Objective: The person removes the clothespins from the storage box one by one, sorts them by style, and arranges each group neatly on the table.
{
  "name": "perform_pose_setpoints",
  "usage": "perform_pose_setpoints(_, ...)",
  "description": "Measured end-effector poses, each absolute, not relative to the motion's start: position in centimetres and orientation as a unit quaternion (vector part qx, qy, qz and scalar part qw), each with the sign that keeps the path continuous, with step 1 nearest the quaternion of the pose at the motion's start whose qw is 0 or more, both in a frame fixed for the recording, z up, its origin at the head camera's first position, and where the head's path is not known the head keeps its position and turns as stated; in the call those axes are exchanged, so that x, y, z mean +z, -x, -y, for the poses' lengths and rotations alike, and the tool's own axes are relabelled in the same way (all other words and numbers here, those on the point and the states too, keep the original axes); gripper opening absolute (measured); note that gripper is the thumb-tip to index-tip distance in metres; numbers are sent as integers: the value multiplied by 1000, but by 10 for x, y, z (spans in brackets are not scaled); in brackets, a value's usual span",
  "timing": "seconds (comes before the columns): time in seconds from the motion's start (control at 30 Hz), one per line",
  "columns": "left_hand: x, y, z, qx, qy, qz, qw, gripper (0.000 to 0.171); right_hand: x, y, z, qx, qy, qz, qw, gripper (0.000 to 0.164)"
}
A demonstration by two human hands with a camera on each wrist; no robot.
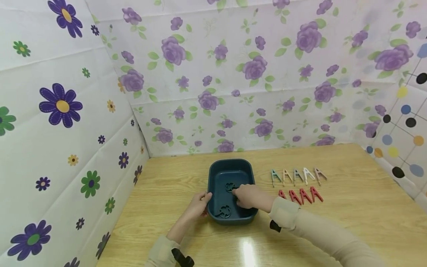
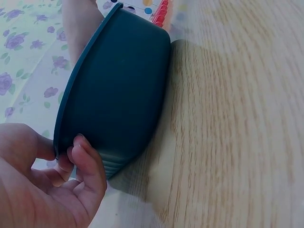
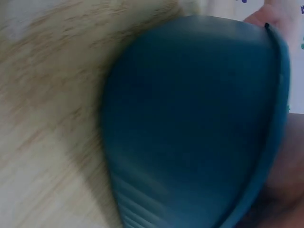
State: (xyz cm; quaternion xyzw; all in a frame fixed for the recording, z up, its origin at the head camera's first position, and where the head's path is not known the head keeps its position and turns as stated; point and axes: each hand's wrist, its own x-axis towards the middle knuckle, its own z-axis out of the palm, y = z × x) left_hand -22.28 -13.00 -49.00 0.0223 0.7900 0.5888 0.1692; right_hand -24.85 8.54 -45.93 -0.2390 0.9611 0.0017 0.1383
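Observation:
A dark teal plastic tub (image 1: pixel 230 221) sits on the wooden table. My left hand (image 1: pixel 199 204) grips its left rim, thumb on top and fingers curled under the lip, as the left wrist view shows. Two dark green openwork round pieces lie in the tub: one round piece (image 1: pixel 225 211) near the front, another round piece (image 1: pixel 229 187) farther back. My right hand (image 1: pixel 248 195) reaches in over the right side, fingertips right at the edge of the farther piece. Its fingers are partly hidden, and I cannot tell whether they pinch it. In the right wrist view the tub's outer wall (image 3: pixel 190 118) covers them.
Right of the tub, several clothespins (image 1: pixel 296 176) in mixed colours stand in a row. Nearer, several red clothespins (image 1: pixel 303 195) form a second row, close to my right forearm. Flower-patterned cloth (image 1: pixel 207 74) hangs behind the table (image 1: pixel 166 178) and along its left side.

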Motion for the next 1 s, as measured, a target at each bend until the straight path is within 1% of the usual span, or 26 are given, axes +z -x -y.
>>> perform_pose_setpoints(0.03, -489, 223, 130, 589, -22, -790, 168, 34, -461, 249, -85, 1, 240, -961, 138, 31)
perform_pose_setpoints(0.2, -488, 222, 129, 587, -16, -792, 167, 34, -469, 255, -86, -12, 256, -959, 122, 8)
perform_pose_setpoints(0.3, -488, 222, 129, 585, -12, -794, 166, 34, -474, 258, -87, -15, 259, -961, 98, 12)
perform_pose_setpoints(0.33, -488, 222, 129, 584, -11, -794, 165, 34, -475, 258, -87, -15, 259, -962, 89, 17)
perform_pose_setpoints(0.47, -487, 222, 128, 584, -7, -794, 167, 33, -477, 259, -89, -9, 264, -962, 65, 43)
perform_pose_setpoints(0.5, -487, 222, 128, 584, -6, -795, 167, 32, -477, 259, -90, -10, 267, -962, 60, 47)
perform_pose_setpoints(0.6, -488, 223, 128, 581, -5, -796, 168, 33, -474, 258, -95, -36, 283, -958, 27, 45)
perform_pose_setpoints(0.73, -489, 224, 128, 579, -3, -797, 173, 33, -463, 255, -106, -99, 302, -948, -30, 40)
perform_pose_setpoints(0.8, -488, 225, 128, 581, -2, -795, 176, 34, -457, 252, -113, -136, 290, -946, -36, 41)
perform_pose_setpoints(0.93, -488, 224, 129, 583, -4, -793, 179, 34, -447, 242, -132, -207, 226, -952, -27, 51)
perform_pose_setpoints(1.0, -487, 224, 129, 581, -5, -794, 179, 34, -445, 237, -144, -228, 193, -954, -33, 48)
